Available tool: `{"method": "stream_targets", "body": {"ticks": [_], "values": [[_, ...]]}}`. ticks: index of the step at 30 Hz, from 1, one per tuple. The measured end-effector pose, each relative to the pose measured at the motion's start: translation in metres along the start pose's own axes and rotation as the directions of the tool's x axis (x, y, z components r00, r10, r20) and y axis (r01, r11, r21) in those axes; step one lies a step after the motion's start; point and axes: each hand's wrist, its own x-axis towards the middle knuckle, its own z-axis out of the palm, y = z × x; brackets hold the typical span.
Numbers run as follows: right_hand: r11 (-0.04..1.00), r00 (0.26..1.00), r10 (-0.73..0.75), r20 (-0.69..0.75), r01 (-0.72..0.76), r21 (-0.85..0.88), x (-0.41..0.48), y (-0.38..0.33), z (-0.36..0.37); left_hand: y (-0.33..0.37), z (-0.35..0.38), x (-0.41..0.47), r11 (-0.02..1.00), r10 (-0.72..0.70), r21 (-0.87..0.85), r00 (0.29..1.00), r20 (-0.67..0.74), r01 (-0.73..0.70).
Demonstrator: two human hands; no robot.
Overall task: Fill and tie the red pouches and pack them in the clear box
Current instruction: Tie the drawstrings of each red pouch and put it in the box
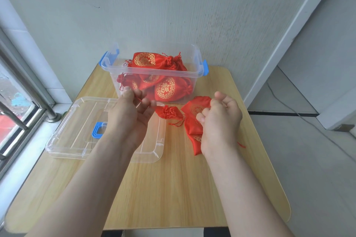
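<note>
We lose part of the lid (73, 136) behind the left arm (115, 150) — the right hand (221, 121) covers much of the flat pouches (191, 127), and what its curled fingers pinch, we just can't make out.

We see one cinched red pouch (168, 114) between our left grip (131, 115) and right grip (220, 119); beyond them, the open clear box (154, 72) holds gold-printed tied pouches (165, 87).
</note>
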Motion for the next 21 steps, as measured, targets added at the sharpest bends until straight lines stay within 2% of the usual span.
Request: {"method": "stream_targets", "body": {"ticks": [3, 7, 10, 12, 14, 17, 21], "values": [[0.989, 0.991, -0.009, 0.136, 0.029, -0.144, 0.001, 0.001, -0.001, 0.002, -0.003, 0.005, 0.998, 0.026, 0.056, 1.000, 0.007, -0.026], [0.927, 0.978, -0.039, 0.207, 0.113, -0.359, 0.004, 0.002, -0.004, 0.002, -0.005, 0.009, 0.987, 0.078, 0.144, 0.997, -0.010, -0.076], [0.775, 0.928, -0.114, 0.355, 0.307, -0.553, 0.006, 0.006, -0.005, 0.001, -0.004, 0.006, 0.962, 0.132, 0.248, 0.990, -0.054, -0.115], [0.661, 0.880, -0.095, 0.465, 0.405, -0.632, 0.006, 0.010, -0.004, 0.000, -0.005, 0.004, 0.930, 0.169, 0.342, 0.984, -0.062, -0.138], [0.568, 0.839, -0.053, 0.541, 0.471, -0.675, 0.004, 0.013, -0.005, -0.001, -0.007, 0.002, 0.894, 0.173, 0.424, 0.985, -0.028, -0.145], [0.487, 0.790, -0.067, 0.609, 0.558, -0.672, 0.000, 0.020, -0.008, -0.001, -0.008, -0.003, 0.839, 0.125, 0.523, 0.989, 0.077, -0.147], [0.351, 0.722, -0.031, 0.691, 0.655, -0.669, -0.002, 0.032, -0.009, -0.001, -0.006, -0.008, 0.805, 0.085, 0.568, 0.981, 0.174, -0.171]]}}
